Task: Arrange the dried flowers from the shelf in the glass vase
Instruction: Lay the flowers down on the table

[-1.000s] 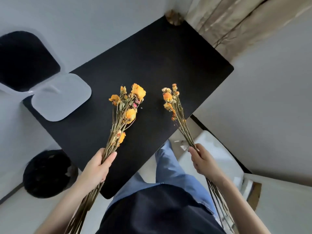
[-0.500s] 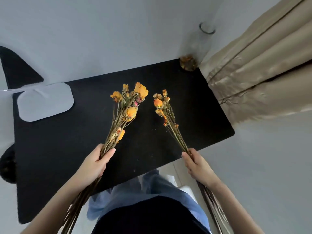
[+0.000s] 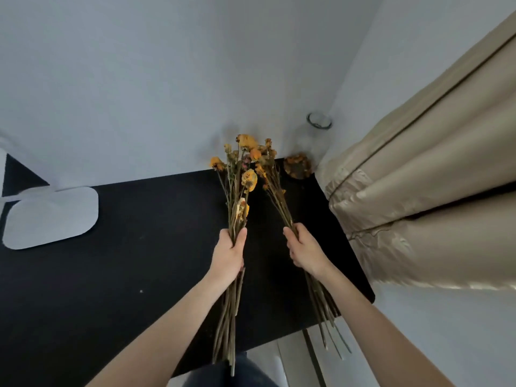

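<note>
My left hand [image 3: 229, 254] grips the stems of a larger bunch of dried orange flowers [image 3: 241, 177]. Held in my right hand [image 3: 303, 251] is a thinner bunch of dried flowers [image 3: 272, 177]. Both bunches point up and away, and their heads nearly touch above the far edge of the black table [image 3: 139, 247]. The clear glass vase [image 3: 312, 143] stands in the far right corner of the table, against the wall. Its rim shows at the top and dried petals lie in its base. The flower heads are just left of the vase.
A white monitor base [image 3: 50, 216] rests on the table's left side. A beige curtain [image 3: 432, 177] hangs close along the table's right edge. A grey wall rises behind the table. Pale floor shows below the table's near right corner.
Both hands have moved forward and toward the far right corner, bringing the two bunches close together beside the vase. The view has tilted up, showing more wall and the whole vase.
</note>
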A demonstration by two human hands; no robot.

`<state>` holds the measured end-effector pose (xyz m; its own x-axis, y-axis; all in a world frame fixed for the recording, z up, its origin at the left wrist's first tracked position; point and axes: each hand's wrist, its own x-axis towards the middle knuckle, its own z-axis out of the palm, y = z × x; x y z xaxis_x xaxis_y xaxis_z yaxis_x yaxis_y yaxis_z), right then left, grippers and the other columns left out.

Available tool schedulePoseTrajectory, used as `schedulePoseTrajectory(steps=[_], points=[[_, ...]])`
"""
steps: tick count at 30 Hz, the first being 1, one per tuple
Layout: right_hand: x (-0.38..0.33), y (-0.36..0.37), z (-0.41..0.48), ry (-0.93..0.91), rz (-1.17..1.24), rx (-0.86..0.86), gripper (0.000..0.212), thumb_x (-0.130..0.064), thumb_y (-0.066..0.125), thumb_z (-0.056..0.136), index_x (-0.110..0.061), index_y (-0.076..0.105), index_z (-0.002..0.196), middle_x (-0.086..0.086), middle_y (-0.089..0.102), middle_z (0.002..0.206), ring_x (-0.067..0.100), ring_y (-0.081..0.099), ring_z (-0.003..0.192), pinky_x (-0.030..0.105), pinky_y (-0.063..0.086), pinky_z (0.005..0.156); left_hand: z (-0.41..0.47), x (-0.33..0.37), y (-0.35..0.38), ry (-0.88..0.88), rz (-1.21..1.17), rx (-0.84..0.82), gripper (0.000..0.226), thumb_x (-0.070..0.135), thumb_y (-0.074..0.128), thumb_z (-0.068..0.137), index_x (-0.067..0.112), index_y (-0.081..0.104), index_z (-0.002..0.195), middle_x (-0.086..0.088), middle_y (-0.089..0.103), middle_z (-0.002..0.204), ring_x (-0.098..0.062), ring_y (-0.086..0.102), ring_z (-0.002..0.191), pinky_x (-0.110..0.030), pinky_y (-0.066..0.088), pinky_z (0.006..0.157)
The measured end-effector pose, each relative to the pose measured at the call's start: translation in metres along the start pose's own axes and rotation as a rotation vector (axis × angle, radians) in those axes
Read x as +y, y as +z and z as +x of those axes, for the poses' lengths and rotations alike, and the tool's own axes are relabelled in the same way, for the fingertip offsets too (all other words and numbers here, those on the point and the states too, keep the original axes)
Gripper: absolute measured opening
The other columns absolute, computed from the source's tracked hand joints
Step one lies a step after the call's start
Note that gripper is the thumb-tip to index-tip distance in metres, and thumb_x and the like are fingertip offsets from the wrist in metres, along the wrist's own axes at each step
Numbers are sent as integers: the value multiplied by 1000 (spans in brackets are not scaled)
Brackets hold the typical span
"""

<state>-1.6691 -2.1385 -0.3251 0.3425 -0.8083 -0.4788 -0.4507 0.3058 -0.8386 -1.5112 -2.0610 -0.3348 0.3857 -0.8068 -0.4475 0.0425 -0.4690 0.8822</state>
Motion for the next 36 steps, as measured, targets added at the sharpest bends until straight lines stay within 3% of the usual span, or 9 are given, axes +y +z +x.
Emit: schedulePoseTrajectory(steps=[4, 9, 13, 16, 19, 23, 26, 30, 36], points=[[6, 0, 43, -18, -143, 78, 17, -32, 41, 99, -25, 44, 84, -5, 44, 61, 2, 40, 42, 19, 32, 42, 33, 1, 29, 6, 5, 47, 23, 36, 40, 96, 13, 41, 102, 0, 50, 65, -5, 46, 42, -15, 41, 39], [26, 1, 76, -59, -208, 98, 18, -31, 40, 99, -21, 45, 85, -3, 46, 61, 4, 42, 42, 21, 35, 43, 62, -13, 56, 51, 11, 84, 18, 33, 40, 97, 15, 37, 94, -3, 54, 72, -14, 51, 54, -31, 49, 54], [46, 8, 86, -118, -262, 119, 19, -30, 40, 99, -22, 44, 83, -5, 51, 65, -4, 49, 41, 11, 36, 41, 67, -32, 71, 123, 3, 93, 16, 29, 38, 98, 14, 37, 95, -5, 55, 71, -18, 54, 58, -43, 53, 64], [54, 14, 90, -163, -317, 121, 19, -31, 40, 99, -22, 46, 83, -4, 55, 68, -6, 52, 45, 10, 36, 40, 71, -41, 72, 135, 40, 63, 21, 31, 37, 98, 9, 38, 98, -6, 57, 72, -20, 57, 60, -42, 52, 60], [57, 18, 93, -196, -344, 139, 18, -32, 40, 99, -19, 49, 89, -4, 57, 71, -6, 54, 48, 10, 39, 40, 78, -42, 67, 125, 292, 9, 36, 44, 32, 96, 9, 39, 99, 0, 54, 74, -16, 55, 64, -32, 42, 56], [53, 15, 97, -181, -458, 139, 17, -34, 41, 98, -19, 48, 93, -4, 54, 70, 1, 53, 50, 15, 39, 43, 90, -39, 52, 185, 708, 9, 43, 56, 22, 94, 15, 32, 95, -2, 57, 83, -23, 63, 76, -35, 48, 67], [48, 11, 96, -178, -538, 123, 17, -36, 46, 96, -20, 50, 93, -3, 58, 74, 8, 56, 60, 22, 43, 54, 93, -42, 39, 244, 828, 41, 50, 60, 22, 92, 13, 36, 97, -5, 61, 77, -21, 66, 67, -32, 47, 61], [47, 12, 86, -207, -625, 179, 30, -43, 49, 93, -17, 55, 104, -3, 60, 91, 12, 57, 81, 21, 39, 57, 87, -50, 28, 212, 633, 12, 50, 57, 38, 90, 9, 44, 102, -7, 64, 76, -19, 65, 57, -34, 54, 66], [46, 17, 80, -260, -675, 258, 24, -32, 47, 96, -10, 59, 93, -4, 54, 71, 6, 49, 61, 21, 33, 49, 86, -55, 33, 129, 160, -150, 29, 35, 60, 87, 7, 54, 91, -4, 55, 70, -9, 45, 39, -15, 33, 32]])
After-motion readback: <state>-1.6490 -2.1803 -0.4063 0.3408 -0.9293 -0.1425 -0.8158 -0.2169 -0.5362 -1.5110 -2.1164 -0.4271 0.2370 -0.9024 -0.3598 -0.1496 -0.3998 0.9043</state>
